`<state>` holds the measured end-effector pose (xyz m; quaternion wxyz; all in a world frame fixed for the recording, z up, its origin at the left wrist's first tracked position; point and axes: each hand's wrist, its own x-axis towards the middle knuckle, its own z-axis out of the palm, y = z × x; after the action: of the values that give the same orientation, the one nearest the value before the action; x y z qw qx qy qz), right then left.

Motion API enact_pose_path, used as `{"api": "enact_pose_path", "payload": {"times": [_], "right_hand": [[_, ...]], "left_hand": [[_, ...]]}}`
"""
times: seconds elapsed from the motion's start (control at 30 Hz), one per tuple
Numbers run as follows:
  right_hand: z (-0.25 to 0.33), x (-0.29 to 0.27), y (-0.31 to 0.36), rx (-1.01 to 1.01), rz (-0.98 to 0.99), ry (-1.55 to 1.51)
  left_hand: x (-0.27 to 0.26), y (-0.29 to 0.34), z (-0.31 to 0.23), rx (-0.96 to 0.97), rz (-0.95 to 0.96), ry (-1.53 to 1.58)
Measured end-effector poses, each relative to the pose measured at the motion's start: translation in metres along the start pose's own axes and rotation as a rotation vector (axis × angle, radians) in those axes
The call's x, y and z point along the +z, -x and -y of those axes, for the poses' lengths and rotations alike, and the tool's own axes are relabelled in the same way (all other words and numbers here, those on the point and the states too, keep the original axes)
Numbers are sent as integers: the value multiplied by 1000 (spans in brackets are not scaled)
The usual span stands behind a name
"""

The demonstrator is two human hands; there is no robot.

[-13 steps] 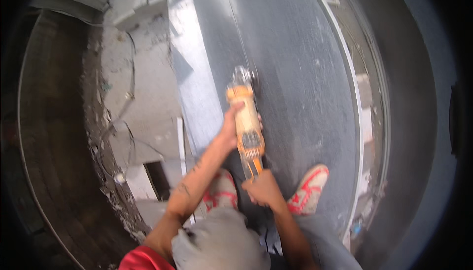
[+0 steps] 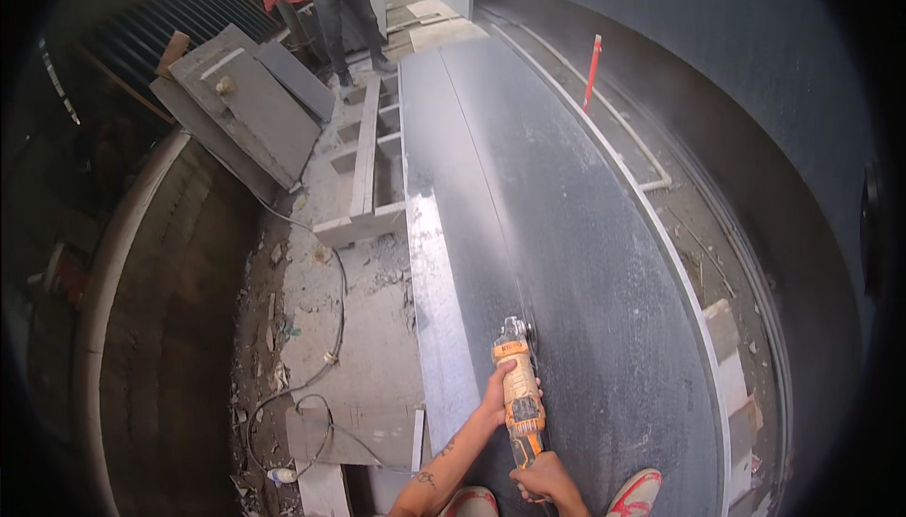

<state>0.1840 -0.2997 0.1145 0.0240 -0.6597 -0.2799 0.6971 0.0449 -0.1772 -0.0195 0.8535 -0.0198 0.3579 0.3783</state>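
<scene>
An orange and cream angle grinder [image 2: 521,385] lies along a long dark grey slab [image 2: 613,328], its head pointing away from me. My left hand [image 2: 495,392] is wrapped round the body of the grinder, thumb on top. Behind it, my right hand [image 2: 547,477] grips the rear handle. The disc [image 2: 530,330] stands on edge on the right of the grinder head, at the near end of a thin straight line [image 2: 477,154] in the slab. Whether the disc is spinning cannot be made out. Pale dust lies along the line.
A bright pale strip [image 2: 439,309] runs along the slab's left side. Left of it are a cable [image 2: 342,300], rubble and a frame with openings [image 2: 366,154]. Leaning boards [image 2: 250,102] and a standing person [image 2: 344,8] are farther off. A red post [image 2: 593,74] rises beyond the right edge.
My view has tilted up, so the grinder and hands sit lower in the picture and the slab's far end and a person show. Both hands keep their hold on the grinder.
</scene>
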Motion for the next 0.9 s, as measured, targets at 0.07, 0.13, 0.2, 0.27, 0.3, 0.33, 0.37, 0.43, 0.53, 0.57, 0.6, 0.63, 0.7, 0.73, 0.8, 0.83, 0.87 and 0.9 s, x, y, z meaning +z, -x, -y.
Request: {"api": "enact_pose_path", "payload": {"times": [0.07,0.13,0.2,0.27,0.3,0.33,0.37,0.43,0.53,0.57,0.6,0.63,0.7,0.73,0.8,0.83,0.87,0.9], "right_hand": [[8,-3,-3,-94,5,-40],[-9,1,1,-204,17,-124],[-23,10,8,-180,14,-124],[-33,13,20,-155,5,-108],[-28,12,17,-180,7,-105],[-24,12,15,-200,11,-101],[-22,12,12,-216,15,-97],[-18,12,8,-231,22,-92],[-17,8,4,-227,10,-79],[-11,2,-5,-226,-12,-70],[-6,-6,-1,-162,18,-26],[3,-13,7,-121,57,22],[-2,-1,2,-104,64,40],[-7,6,-1,-55,29,30],[-21,8,-4,-33,-1,16],[-29,7,-3,-43,-22,3],[-28,12,4,-40,-8,-1],[-22,9,11,-54,-19,3]], "left_hand": [[13,-2,-20,-9,16,-18],[16,5,-15,-1,13,-25],[1,13,0,-9,12,-12],[-6,20,16,-6,21,-13],[-7,23,26,4,26,-22],[-7,24,28,12,27,-26],[-8,22,25,6,39,-22],[-10,21,16,-21,54,-5],[-2,6,-2,-19,61,-3],[9,1,-8,19,54,-32],[29,4,-10,34,46,-54],[39,5,-17,-23,73,0],[25,11,-7,50,50,-5],[13,14,-2,27,12,16],[9,19,11,17,-31,1],[11,19,17,15,-41,-16],[8,30,17,27,-79,-33],[15,33,15,45,-86,-53]]}}
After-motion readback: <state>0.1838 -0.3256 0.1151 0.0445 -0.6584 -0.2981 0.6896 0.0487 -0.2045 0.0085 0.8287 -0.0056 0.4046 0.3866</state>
